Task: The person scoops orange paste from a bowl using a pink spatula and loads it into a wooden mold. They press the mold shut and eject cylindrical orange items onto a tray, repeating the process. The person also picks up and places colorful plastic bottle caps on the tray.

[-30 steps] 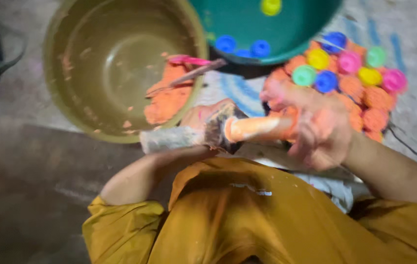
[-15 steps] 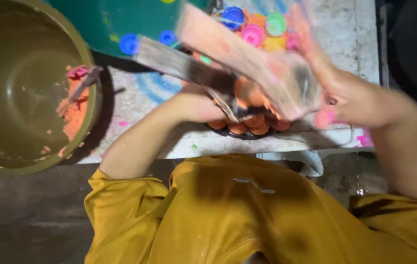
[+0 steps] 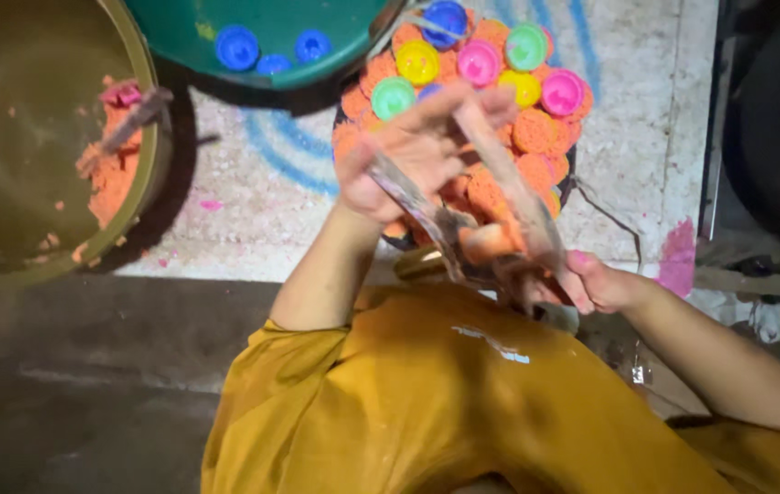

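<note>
**Both hands on a clear plastic bag over the tray of orange cakes**

I see my left hand [image 3: 408,155] raised, its grip closed on the upper edge of a clear plastic bag [image 3: 500,206]. My right hand [image 3: 596,284] sits lower, near my chest, pinching the bag's other end, so the bag stretches tilted between the two. Something orange lies inside it, blurred by motion.

Under the bag sits a dark tray [image 3: 390,240] packed with round orange cakes [image 3: 536,128], and small coloured cups [image 3: 417,62] in yellow, pink, green and blue rest on top of them. The tray stands on a pale, speckled mat [image 3: 628,183] with blue stripes and a pink stain at its right edge. At the left a large olive bowl [image 3: 148,73] holds orange paste and a pink scraper [image 3: 129,105]. A green basin [image 3: 262,78] at the top holds blue cups. Bare grey floor [image 3: 88,384] lies nearer me, dim and dusty, and my yellow shirt [image 3: 445,402] fills the lower view
</note>
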